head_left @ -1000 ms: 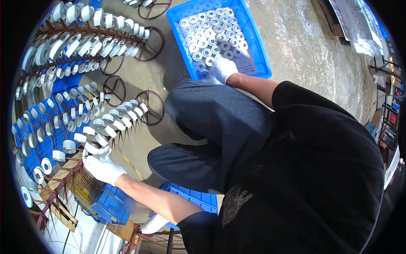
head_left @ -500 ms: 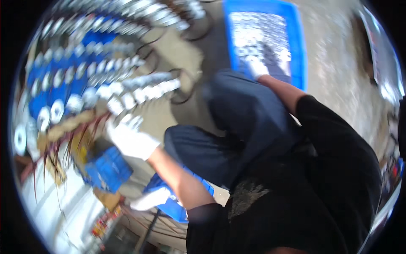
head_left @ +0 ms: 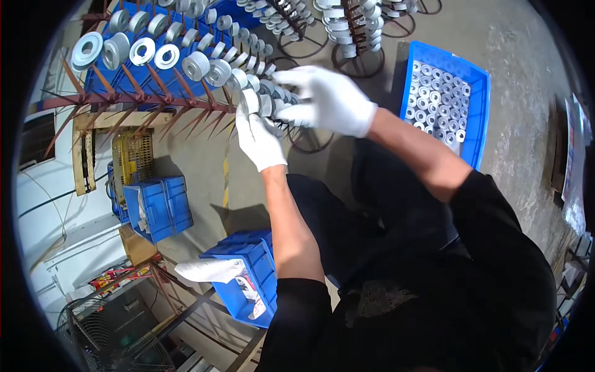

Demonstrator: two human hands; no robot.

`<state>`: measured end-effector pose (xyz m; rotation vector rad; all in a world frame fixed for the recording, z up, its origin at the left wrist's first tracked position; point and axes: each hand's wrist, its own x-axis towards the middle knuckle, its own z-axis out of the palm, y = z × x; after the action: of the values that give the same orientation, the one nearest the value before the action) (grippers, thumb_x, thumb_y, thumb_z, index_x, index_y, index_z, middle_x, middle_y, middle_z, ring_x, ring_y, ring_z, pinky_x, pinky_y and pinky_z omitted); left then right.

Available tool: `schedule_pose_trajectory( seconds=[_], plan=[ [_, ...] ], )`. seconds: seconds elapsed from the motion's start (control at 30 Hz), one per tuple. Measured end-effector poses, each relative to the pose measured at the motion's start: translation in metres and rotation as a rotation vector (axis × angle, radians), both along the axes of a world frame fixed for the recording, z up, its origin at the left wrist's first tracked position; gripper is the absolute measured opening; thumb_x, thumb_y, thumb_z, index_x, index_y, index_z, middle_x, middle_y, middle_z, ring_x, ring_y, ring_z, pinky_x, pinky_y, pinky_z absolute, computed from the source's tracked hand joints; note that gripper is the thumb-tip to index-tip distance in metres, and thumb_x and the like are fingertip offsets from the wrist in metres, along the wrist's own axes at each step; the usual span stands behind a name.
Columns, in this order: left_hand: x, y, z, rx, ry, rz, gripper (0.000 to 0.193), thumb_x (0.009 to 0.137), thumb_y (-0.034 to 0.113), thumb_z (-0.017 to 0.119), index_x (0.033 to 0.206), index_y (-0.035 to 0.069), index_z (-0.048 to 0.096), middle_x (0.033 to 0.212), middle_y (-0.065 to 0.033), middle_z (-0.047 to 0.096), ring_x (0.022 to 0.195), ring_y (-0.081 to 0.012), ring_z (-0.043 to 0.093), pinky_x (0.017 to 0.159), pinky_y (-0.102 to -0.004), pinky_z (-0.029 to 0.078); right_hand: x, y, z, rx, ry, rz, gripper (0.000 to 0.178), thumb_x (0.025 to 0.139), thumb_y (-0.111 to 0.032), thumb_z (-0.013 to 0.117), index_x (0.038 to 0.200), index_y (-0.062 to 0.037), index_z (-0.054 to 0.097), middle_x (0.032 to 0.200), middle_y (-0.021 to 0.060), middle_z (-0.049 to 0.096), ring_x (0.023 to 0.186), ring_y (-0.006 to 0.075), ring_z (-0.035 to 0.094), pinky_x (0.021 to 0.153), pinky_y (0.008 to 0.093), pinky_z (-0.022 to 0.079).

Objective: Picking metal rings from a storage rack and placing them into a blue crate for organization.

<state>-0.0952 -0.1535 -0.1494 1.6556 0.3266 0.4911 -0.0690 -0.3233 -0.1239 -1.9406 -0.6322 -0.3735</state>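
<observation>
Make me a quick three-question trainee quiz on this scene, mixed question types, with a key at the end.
1. True or false: the left hand and right hand are both white-gloved.
2. What colour is the bin holding rows of round parts? A: red. B: blue. C: yellow.
3. Fill in: on the rack, toothed wheels sit on pointed, reddish-brown ____.

Key: 1 true; 2 B; 3 spikes.
</observation>
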Motion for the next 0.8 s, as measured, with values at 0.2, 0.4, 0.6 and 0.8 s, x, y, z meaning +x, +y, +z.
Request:
schedule_pose_trajectory(
  seconds=[0.2, 0.4, 0.6, 0.8],
  plan=[
    [0.013, 0.009, -0.008, 0.003, 0.04, -0.025, 0.032, 0.09, 0.008, 0.039, 0.12, 0.007, 0.052, 0.086, -0.0095, 0.06, 0.062, -0.0119, 0.05, 0.057, -0.0213, 0.044, 0.039, 0.051, 0.009, -0.238, 0.012, 0.157, 0.045, 0.067, -0.033, 0.066, 0.103, -0.0067, 0.061, 0.098, 0.0112, 0.062, 0.084, 0.0298, 0.06, 0.074, 0.0368, 0.048],
    [0.005, 0.019, -0.012, 0.262, 0.02, -0.002, 0.03, 0.09, 0.007, 0.04, 0.117, 0.005, 0.054, 0.094, -0.0113, 0.061, 0.072, -0.0138, 0.054, 0.063, -0.0234, 0.046, 0.026, 0.031, 0.027, -0.009, -0.168, 0.094, 0.04, 0.069, -0.031, 0.071, 0.1, -0.0077, 0.063, 0.091, 0.0086, 0.064, 0.076, 0.0233, 0.06, 0.073, 0.0344, 0.048],
    [-0.024, -0.008, -0.024, 0.264, -0.087, 0.128, 0.031, 0.089, 0.005, 0.039, 0.115, 0.0, 0.055, 0.105, -0.0125, 0.06, 0.089, -0.0169, 0.056, 0.081, -0.0258, 0.045, 0.015, 0.022, -0.007, 0.312, 0.587, 0.226, 0.044, 0.063, -0.02, 0.08, 0.1, -0.0054, 0.063, 0.096, 0.0043, 0.064, 0.078, 0.0147, 0.058, 0.072, 0.0289, 0.047],
    [0.0, 0.0, -0.048, -0.024, -0.033, 0.062, 0.031, 0.083, 0.002, 0.048, 0.112, -0.004, 0.056, 0.105, -0.014, 0.06, 0.093, -0.022, 0.057, 0.088, -0.0291, 0.042, 0.022, 0.055, -0.031, -0.042, 0.104, 0.083, 0.027, 0.066, -0.028, 0.063, 0.078, -0.0042, 0.061, 0.075, 0.0098, 0.063, 0.061, 0.0243, 0.054, 0.061, 0.0354, 0.045]
  ],
)
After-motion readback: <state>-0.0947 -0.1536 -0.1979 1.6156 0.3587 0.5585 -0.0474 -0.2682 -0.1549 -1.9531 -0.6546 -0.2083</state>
